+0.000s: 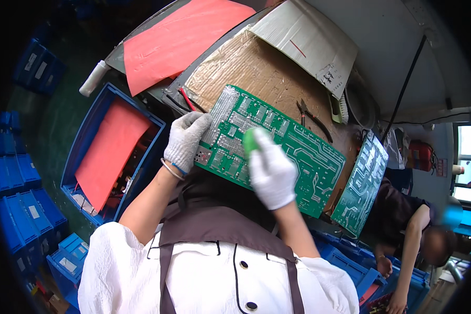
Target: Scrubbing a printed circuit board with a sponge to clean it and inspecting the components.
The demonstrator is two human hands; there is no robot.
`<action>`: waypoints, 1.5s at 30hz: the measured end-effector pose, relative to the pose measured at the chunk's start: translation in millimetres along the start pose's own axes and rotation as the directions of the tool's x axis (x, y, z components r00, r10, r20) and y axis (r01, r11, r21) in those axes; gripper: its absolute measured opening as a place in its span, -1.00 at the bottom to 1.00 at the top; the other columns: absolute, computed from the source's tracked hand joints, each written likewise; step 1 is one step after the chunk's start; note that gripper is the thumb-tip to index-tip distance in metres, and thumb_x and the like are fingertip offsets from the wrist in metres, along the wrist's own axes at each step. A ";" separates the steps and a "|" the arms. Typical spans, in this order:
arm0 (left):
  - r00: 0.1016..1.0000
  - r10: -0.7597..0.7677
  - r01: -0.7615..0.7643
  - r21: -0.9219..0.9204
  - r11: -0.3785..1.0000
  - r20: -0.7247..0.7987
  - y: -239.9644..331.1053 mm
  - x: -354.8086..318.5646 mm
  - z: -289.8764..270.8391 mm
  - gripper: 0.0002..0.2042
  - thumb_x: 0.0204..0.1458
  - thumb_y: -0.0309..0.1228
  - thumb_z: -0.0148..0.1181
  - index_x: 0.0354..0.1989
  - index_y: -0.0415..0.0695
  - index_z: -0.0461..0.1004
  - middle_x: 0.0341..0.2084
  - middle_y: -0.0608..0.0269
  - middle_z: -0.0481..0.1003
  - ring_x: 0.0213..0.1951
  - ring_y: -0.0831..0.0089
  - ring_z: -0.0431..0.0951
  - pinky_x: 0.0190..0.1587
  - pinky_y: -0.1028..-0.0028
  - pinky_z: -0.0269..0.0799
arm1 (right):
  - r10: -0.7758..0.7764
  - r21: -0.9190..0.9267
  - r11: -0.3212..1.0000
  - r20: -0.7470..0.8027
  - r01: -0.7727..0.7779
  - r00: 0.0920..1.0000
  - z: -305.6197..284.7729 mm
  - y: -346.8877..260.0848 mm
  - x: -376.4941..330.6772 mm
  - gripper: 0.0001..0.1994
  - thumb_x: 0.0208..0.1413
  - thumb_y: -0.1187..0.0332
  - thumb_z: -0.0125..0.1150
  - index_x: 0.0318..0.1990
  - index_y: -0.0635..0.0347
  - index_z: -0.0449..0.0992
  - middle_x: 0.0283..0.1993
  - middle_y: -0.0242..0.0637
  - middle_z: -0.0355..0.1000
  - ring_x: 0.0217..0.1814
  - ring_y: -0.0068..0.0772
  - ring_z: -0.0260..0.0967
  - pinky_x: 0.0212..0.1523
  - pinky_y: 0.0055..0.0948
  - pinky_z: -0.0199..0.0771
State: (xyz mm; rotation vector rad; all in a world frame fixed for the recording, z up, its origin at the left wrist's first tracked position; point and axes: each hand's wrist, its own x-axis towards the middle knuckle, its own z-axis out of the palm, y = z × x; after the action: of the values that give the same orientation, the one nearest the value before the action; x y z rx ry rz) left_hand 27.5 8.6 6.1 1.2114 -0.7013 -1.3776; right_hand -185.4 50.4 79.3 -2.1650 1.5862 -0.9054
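A large green circuit board with silvery solder traces lies tilted across the cardboard-covered bench in front of me. My left hand, in a white knit glove, grips the board's left end, thumb and fingers closed on its edge. My right hand, gloved too and smeared by motion, holds a small bright green object over the middle of the board. Blur hides what kind of thing it is and whether it touches the board. Red and black wires stick out past the board's left end.
Cutting pliers lie behind the board. A second circuit board leans at the right, near a bent-over co-worker. Bare cardboard covers the bench. On my left stands a blue bin holding a red sheet.
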 end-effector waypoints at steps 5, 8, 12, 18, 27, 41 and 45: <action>0.980 0.126 -0.131 0.020 0.991 0.155 0.3 -10.2 -17.5 -0.66 0.33 -0.21 0.06 -0.17 -0.25 0.62 -0.32 0.33 0.59 -0.27 0.61 0.52 -0.14 0.54 0.45 | 0.104 -0.190 0.974 -0.099 -0.121 0.990 6.7 18.9 52.0 -0.65 0.24 0.37 0.06 0.14 0.20 0.55 -0.05 0.06 0.59 -0.12 0.02 0.61 -0.04 -0.18 0.62; 0.998 0.062 -0.057 -0.256 0.965 0.011 -31.0 -22.5 -14.3 -0.46 0.42 -0.01 -0.17 -0.02 -0.27 0.57 -0.24 0.25 0.60 -0.24 0.54 0.54 -0.08 0.50 0.46 | 0.117 -0.110 0.985 -0.131 -0.132 0.984 5.5 14.2 19.5 -0.65 0.21 0.43 0.10 0.13 0.20 0.57 0.02 0.10 0.57 0.00 -0.02 0.61 0.05 -0.22 0.59; 0.984 0.169 -0.152 -0.239 0.959 0.055 -34.2 -13.5 -9.5 -0.37 0.42 0.10 -0.23 0.00 -0.31 0.55 -0.22 0.19 0.61 -0.20 0.50 0.56 -0.03 0.47 0.46 | -0.091 -0.038 0.995 -0.027 0.089 0.996 52.5 -22.2 78.2 -0.64 0.22 0.37 0.10 0.14 0.20 0.56 0.04 0.04 0.58 0.05 -0.03 0.59 0.13 -0.27 0.55; 0.992 0.116 -0.124 -0.288 0.950 -0.044 -28.6 -15.8 -3.6 -0.34 0.40 0.15 -0.23 0.01 -0.32 0.51 -0.32 0.22 0.58 -0.34 0.56 0.54 -0.23 0.54 0.49 | 0.013 -0.056 0.998 0.014 -0.012 1.000 44.4 -22.5 49.0 -0.63 0.22 0.35 0.12 0.16 0.16 0.57 0.10 0.05 0.56 0.10 -0.09 0.59 0.18 -0.24 0.53; 0.989 0.049 0.031 -0.510 0.860 0.143 -25.5 -23.4 -24.2 -0.26 0.33 0.29 -0.31 0.13 -0.22 0.42 -0.24 0.24 0.53 -0.26 0.50 0.51 -0.12 0.50 0.46 | -0.029 -0.132 0.991 -0.073 0.019 0.997 30.2 9.8 68.4 -0.65 0.21 0.33 0.15 0.13 0.15 0.58 -0.02 0.07 0.58 -0.02 0.01 0.61 0.07 -0.23 0.58; 0.980 0.038 0.064 -0.488 0.870 0.196 -17.9 -21.0 -13.5 -0.10 0.26 0.40 -0.41 0.22 -0.31 0.33 -0.03 0.06 0.47 0.00 0.28 0.46 0.18 0.33 0.35 | -0.296 -0.067 0.945 0.234 0.319 0.926 40.6 -56.2 -17.1 -0.58 0.08 0.53 0.28 0.14 0.14 0.56 -0.33 -0.11 0.53 -0.42 -0.13 0.54 -0.36 -0.28 0.55; 0.990 -0.030 0.093 -0.466 0.880 0.141 -6.3 -25.2 -20.2 -0.20 0.30 0.34 -0.32 0.13 -0.26 0.45 -0.15 0.16 0.51 -0.12 0.38 0.51 0.06 0.40 0.41 | -0.186 -0.091 0.974 0.198 0.207 0.963 -10.0 -3.2 -49.3 -0.54 0.05 0.58 0.25 0.16 0.07 0.56 -0.39 -0.12 0.52 -0.46 -0.13 0.54 -0.42 -0.30 0.55</action>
State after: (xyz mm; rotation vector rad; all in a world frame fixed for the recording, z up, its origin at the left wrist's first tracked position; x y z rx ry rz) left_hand 40.4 38.5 1.1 0.7639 -0.3796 -1.5781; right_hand -198.8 98.7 73.6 -2.4392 1.3798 -0.6556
